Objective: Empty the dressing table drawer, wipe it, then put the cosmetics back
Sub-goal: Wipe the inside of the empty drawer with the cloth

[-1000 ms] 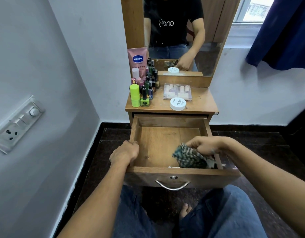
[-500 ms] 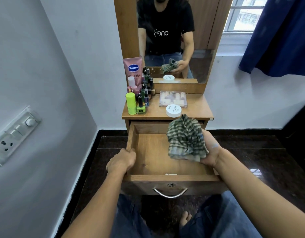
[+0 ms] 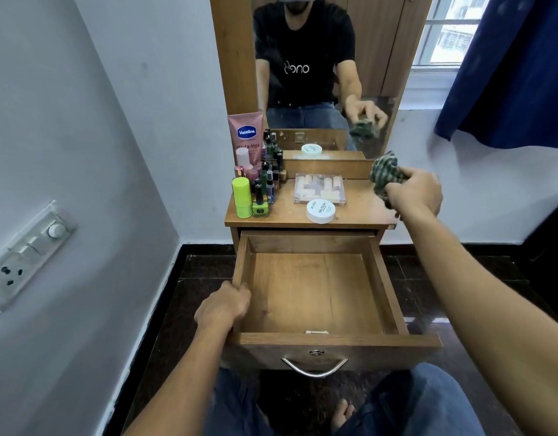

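The wooden drawer [image 3: 315,291] is pulled out and holds nothing. My left hand [image 3: 222,305] grips its left wall near the front. My right hand [image 3: 414,191] holds a bunched green checked cloth [image 3: 386,174] above the right end of the dressing table top [image 3: 362,209]. On that top stand a pink Vaseline tube [image 3: 247,136], a lime green bottle [image 3: 241,198], several small nail polish bottles [image 3: 266,180], a clear plastic case [image 3: 320,188] and a white round jar [image 3: 320,211].
A mirror [image 3: 315,70] rises behind the table top and reflects me. A grey wall with a switch panel [image 3: 26,250] is on the left. A blue curtain [image 3: 507,67] hangs at the upper right. My knees and a bare foot [image 3: 342,413] are below the drawer front.
My right hand lifted the cloth out of the drawer and carried it up and right, over the table top's right end. My left hand stayed on the drawer's left wall.
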{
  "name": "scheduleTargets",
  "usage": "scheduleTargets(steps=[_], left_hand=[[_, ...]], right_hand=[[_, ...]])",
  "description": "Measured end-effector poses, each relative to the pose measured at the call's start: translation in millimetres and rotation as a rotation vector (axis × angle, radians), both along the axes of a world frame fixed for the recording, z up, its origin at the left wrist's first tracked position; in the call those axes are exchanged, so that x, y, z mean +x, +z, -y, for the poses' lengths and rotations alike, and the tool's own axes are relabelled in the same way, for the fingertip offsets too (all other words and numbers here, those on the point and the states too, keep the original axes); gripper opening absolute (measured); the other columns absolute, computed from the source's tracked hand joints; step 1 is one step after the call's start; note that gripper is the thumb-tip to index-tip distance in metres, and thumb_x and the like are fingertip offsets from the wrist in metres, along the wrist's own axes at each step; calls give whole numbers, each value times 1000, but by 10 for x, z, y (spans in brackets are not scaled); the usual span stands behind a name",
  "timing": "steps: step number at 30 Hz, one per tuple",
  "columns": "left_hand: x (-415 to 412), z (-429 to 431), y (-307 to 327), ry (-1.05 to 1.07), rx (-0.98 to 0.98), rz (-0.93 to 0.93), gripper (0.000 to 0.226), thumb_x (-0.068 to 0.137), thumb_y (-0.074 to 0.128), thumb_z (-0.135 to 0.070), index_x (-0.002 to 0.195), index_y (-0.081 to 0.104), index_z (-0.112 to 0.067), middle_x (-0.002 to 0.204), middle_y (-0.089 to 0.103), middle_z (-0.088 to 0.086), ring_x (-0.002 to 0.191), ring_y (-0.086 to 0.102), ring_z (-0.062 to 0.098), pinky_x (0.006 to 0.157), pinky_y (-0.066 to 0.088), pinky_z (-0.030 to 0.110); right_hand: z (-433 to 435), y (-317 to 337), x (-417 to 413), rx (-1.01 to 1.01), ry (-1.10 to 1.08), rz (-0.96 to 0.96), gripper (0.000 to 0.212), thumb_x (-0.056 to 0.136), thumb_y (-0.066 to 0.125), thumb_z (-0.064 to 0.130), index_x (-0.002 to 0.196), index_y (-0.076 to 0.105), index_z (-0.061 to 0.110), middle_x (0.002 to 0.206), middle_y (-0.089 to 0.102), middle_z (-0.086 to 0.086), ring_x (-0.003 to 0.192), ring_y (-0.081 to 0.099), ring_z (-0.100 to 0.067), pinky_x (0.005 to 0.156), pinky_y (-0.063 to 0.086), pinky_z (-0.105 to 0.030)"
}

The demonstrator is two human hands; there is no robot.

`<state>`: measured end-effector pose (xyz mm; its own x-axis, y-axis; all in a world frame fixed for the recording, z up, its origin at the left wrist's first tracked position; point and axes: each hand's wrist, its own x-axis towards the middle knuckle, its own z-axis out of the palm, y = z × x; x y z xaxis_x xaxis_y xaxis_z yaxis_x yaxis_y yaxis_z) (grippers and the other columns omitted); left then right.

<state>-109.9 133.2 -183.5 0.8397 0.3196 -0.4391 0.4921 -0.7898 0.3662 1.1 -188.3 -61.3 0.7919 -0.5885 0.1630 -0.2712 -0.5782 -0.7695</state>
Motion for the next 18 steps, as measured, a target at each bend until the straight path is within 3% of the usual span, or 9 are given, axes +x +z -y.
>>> scheduleTargets(steps=[3, 9, 12, 14, 18], left_hand=[[11, -4, -5, -1, 3, -11, 58, 101, 26, -54, 148, 40, -21, 134, 59, 9, 118, 58, 31, 95, 45, 44], [29, -1, -9, 4, 20, -8, 58, 100, 27, -54, 146, 42, -22, 132, 61, 7, 114, 59, 29, 98, 48, 46], [35, -7, -18, 8, 18, -8, 57, 100, 27, -54, 145, 42, -22, 131, 61, 6, 113, 59, 29, 98, 49, 46], [44, -11, -27, 7, 17, -11, 57, 100, 28, -54, 146, 42, -22, 132, 60, 7, 114, 59, 29, 98, 49, 46], [63, -11, -33, 3, 17, -19, 57, 100, 28, -53, 147, 41, -22, 134, 59, 7, 116, 58, 30, 98, 48, 46]], right_hand=[[20, -29, 371, -209, -27, -49, 28, 83, 63, 13, 107, 72, 24, 126, 45, -10, 82, 57, -33, 81, 49, -34], [-141, -235, 789, -332, 26, -225, 39, 88, 56, 30, 120, 65, 10, 133, 46, -15, 112, 57, -38, 96, 46, -42], [-208, -381, 812, -510, 58, -362, 45, 93, 48, 41, 125, 64, 14, 136, 49, -16, 125, 47, -36, 103, 35, -47], [-194, -489, 826, -613, 117, -337, 46, 96, 42, 42, 132, 60, 21, 143, 46, -16, 132, 42, -36, 106, 31, -51], [-152, -659, 851, -582, 340, -351, 54, 104, 33, 43, 156, 33, 29, 169, 15, -7, 155, 12, -32, 119, 22, -55]])
